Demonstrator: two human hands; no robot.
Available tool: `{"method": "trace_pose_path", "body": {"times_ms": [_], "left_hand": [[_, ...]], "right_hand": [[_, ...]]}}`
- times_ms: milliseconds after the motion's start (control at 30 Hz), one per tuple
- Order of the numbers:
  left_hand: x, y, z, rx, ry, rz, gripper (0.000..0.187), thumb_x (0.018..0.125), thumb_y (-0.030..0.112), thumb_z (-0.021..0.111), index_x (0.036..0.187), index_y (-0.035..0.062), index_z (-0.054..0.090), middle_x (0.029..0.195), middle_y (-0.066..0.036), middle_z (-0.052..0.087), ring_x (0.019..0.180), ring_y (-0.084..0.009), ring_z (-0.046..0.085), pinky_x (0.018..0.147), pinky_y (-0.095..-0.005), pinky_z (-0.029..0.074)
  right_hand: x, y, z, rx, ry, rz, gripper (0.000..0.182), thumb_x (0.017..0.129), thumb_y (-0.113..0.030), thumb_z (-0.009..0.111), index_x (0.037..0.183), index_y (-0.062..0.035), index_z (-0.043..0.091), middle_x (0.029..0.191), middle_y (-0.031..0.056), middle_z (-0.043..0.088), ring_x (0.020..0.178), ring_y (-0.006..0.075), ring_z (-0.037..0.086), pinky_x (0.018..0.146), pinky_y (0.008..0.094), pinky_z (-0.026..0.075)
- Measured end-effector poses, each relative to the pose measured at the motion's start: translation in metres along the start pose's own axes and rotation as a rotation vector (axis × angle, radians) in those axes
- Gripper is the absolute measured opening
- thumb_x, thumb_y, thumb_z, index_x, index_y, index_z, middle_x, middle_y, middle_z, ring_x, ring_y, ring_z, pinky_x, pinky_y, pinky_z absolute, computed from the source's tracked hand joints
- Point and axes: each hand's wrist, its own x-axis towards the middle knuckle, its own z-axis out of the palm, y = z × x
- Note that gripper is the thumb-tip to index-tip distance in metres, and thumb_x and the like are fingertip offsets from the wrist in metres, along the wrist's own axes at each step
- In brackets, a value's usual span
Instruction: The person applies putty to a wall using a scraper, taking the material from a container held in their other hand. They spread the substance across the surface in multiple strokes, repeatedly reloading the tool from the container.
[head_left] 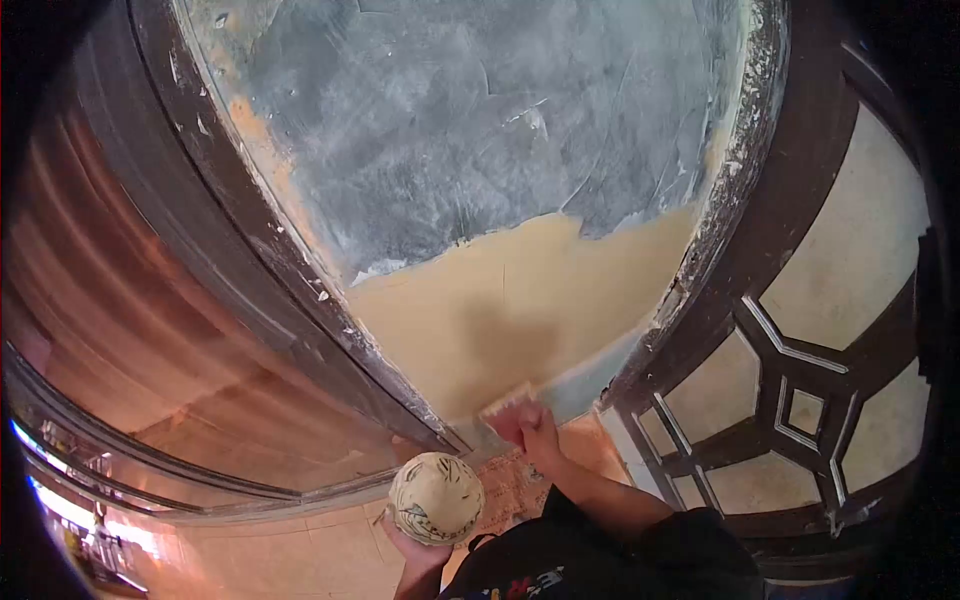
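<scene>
My right hand (541, 436) is closed around a flat reddish scraper (510, 417) with a pale edge. That edge is close to the lower part of the wall, where the beige-coated band (430, 350) ends; whether it touches cannot be told. Lower and to the left, my left hand (418, 548) holds up a round cream thing (437, 498) with dark streaks, perhaps a bowl of filler. My left fingers are partly hidden under and behind it. Above the beige band, the wall is mottled blue-grey (450, 130), with an uneven border between the two colours.
Dark, paint-spotted frames border the wall on the left (250, 200) and right (735, 190). A dark panelled door (800, 240) with pale insets stands at right. Reddish glossy panelling (150, 330) curves along the left. Tiled floor (280, 555) lies below.
</scene>
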Motion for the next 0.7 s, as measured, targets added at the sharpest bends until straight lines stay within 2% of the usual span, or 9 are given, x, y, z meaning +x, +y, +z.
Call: {"method": "trace_pose_path", "body": {"times_ms": [100, 167, 233, 300, 333, 400, 600, 633, 700], "left_hand": [[-0.005, 0.010, 0.013, -0.130, 0.057, -0.050, 0.071, 0.087, 0.061, 0.023, 0.137, 0.0156, 0.044, 0.138, -0.009, 0.046, 0.126, -0.0317, 0.045, 0.101, -0.0530, 0.039], [-0.002, 0.010, 0.006, -0.142, 0.051, -0.001, 0.071, 0.087, 0.061, 0.022, 0.137, 0.0150, 0.044, 0.138, -0.009, 0.047, 0.125, -0.0318, 0.046, 0.101, -0.0526, 0.039], [0.001, 0.004, -0.003, -0.144, 0.039, 0.032, 0.071, 0.087, 0.060, 0.022, 0.136, 0.0145, 0.045, 0.137, -0.009, 0.048, 0.124, -0.0320, 0.047, 0.102, -0.0521, 0.039], [0.008, -0.005, -0.006, 1.002, 0.042, 0.668, 0.071, 0.086, 0.060, 0.024, 0.137, 0.0139, 0.045, 0.138, -0.009, 0.048, 0.125, -0.0322, 0.047, 0.103, -0.0512, 0.038], [0.007, -0.001, 0.005, 0.999, 0.038, 0.672, 0.071, 0.086, 0.060, 0.024, 0.137, 0.0139, 0.045, 0.138, -0.009, 0.048, 0.125, -0.0322, 0.047, 0.103, -0.0512, 0.038], [0.003, 0.013, 0.034, -0.069, 0.010, 0.048, 0.071, 0.086, 0.060, 0.027, 0.136, 0.0132, 0.045, 0.139, -0.009, 0.047, 0.125, -0.0328, 0.047, 0.104, -0.0519, 0.037], [0.016, -0.024, -0.041, 0.506, 0.018, 0.370, 0.072, 0.083, 0.062, 0.032, 0.136, 0.0154, 0.046, 0.139, -0.010, 0.047, 0.125, -0.0336, 0.046, 0.103, -0.0542, 0.037], [-0.002, -0.004, 0.003, -0.084, 0.018, 0.032, 0.073, 0.081, 0.063, 0.034, 0.137, 0.0173, 0.046, 0.139, -0.010, 0.047, 0.125, -0.0341, 0.046, 0.102, -0.0546, 0.037], [-0.009, -0.003, 0.010, -0.096, 0.046, -0.009, 0.073, 0.082, 0.064, 0.033, 0.136, 0.0155, 0.046, 0.136, -0.009, 0.049, 0.123, -0.0326, 0.048, 0.101, -0.0534, 0.039]], "right_hand": [[-0.010, 0.011, -0.014, -0.202, 0.034, -0.056, 0.038, 0.093, -0.022, 0.057, 0.122, -0.0026, 0.042, 0.099, 0.0109, 0.054, 0.075, 0.0173, 0.056, 0.058, 0.0281, 0.047], [0.007, -0.053, -0.006, -0.188, 0.184, -0.753, 0.028, 0.095, -0.023, 0.056, 0.112, -0.0065, 0.042, 0.078, 0.0029, 0.053, 0.055, 0.0103, 0.051, 0.043, 0.0242, 0.040], [-0.020, -0.197, 0.003, 0.350, -0.013, -0.420, 0.025, 0.094, -0.024, 0.057, 0.108, -0.0066, 0.044, 0.078, 0.0023, 0.054, 0.057, 0.0095, 0.052, 0.046, 0.0231, 0.042], [-0.015, -0.262, 0.004, 0.369, -0.069, -0.521, 0.028, 0.093, -0.024, 0.057, 0.109, -0.0051, 0.044, 0.082, 0.0035, 0.057, 0.062, 0.0094, 0.054, 0.050, 0.0244, 0.043], [-0.021, -0.282, 0.010, 0.368, -0.068, -0.527, 0.028, 0.093, -0.024, 0.057, 0.109, -0.0051, 0.044, 0.082, 0.0035, 0.057, 0.062, 0.0094, 0.054, 0.050, 0.0244, 0.043], [-0.029, -0.307, 0.023, 0.379, -0.161, -0.511, 0.023, 0.094, -0.022, 0.057, 0.103, -0.0060, 0.044, 0.076, 0.0027, 0.055, 0.054, 0.0095, 0.051, 0.044, 0.0244, 0.041], [0.026, -0.079, 0.008, 0.176, -0.003, -0.161, 0.034, 0.093, -0.016, 0.058, 0.122, -0.0041, 0.044, 0.086, 0.0068, 0.057, 0.056, 0.0120, 0.052, 0.044, 0.0266, 0.041], [0.026, -0.043, -0.005, 0.149, 0.023, -0.077, 0.036, 0.092, -0.016, 0.058, 0.124, -0.0042, 0.045, 0.089, 0.0078, 0.057, 0.058, 0.0127, 0.052, 0.045, 0.0267, 0.042], [0.043, 0.051, -0.040, 0.039, -0.033, 0.082, 0.037, 0.092, -0.016, 0.058, 0.124, -0.0046, 0.044, 0.089, 0.0096, 0.057, 0.062, 0.0149, 0.056, 0.047, 0.0289, 0.045]]}}
